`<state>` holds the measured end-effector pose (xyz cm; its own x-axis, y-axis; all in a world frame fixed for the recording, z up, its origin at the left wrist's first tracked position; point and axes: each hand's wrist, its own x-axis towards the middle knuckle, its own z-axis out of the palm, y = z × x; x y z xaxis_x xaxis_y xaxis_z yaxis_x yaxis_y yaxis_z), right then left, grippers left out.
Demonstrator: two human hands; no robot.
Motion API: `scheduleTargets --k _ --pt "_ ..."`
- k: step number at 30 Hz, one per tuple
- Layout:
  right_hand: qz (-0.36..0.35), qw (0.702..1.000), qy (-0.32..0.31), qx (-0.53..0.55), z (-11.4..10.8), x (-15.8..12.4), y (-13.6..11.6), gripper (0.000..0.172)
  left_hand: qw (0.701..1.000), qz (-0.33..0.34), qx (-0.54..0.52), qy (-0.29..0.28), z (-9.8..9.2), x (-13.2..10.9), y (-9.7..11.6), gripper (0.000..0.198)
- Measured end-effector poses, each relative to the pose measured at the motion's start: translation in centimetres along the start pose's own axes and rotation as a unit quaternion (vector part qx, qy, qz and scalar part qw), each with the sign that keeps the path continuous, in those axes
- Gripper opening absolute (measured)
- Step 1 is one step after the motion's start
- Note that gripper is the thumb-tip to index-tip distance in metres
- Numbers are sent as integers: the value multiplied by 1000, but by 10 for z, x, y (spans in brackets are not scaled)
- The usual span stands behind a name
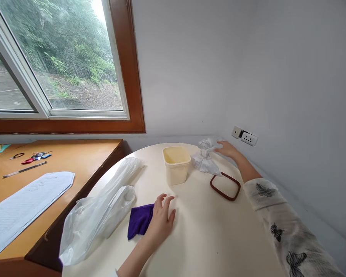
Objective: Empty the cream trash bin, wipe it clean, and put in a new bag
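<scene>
Pale round table [213, 238] with two bare hands at work; the right hand [226, 148] reaches to the far edge, its fingertips at the loose end of a knotted white bag [206, 164], though whether they pinch it cannot be told; the left hand [161, 221] is at the near side, fingers bent and apart, palm down, partly covering a folded purple cloth [139, 220]; a cream bin [177, 174] stands upright between the knotted bag and a crumpled clear bag [100, 207], which lies lengthwise along the table's left side; a brown ring [220, 194], rectangular with rounded corners, lies flat at right, its far edge by the knotted bag; at far left, a wooden desk [85, 157] bears paper sheets [31, 207] and a pen [24, 169].
</scene>
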<state>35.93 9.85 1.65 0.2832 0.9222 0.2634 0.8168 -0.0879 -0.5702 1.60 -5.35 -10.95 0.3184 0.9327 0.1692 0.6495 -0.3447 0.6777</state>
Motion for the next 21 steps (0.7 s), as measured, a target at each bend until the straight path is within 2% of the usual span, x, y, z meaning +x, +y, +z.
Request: scheduleTargets --k 5,8,10,12,14,17,21 --pt "12 997 55 -57 -42 -9 -4 54 1000 -2 0 6 -2 -1 2 34" --pt "-44 988 131 -67 -53 -25 -8 47 1000 -3 1 10 -2 -2 2 32" --pt "-98 974 194 -58 -49 -40 -10 38 1000 2 2 17 -3 -2 1 32" --pt "-146 960 235 -43 -34 -59 -11 29 999 8 7 36 -6 -2 -1 32" --pt "-182 954 236 -32 -8 -84 -9 22 998 9 12 65 -15 -2 -3 30" --pt "-232 961 151 -5 44 -132 -5 18 996 -12 16 86 -36 -7 -7 25" --pt "-307 951 28 31 103 -196 -8 21 994 -39 64 78 -65 -29 -18 24"
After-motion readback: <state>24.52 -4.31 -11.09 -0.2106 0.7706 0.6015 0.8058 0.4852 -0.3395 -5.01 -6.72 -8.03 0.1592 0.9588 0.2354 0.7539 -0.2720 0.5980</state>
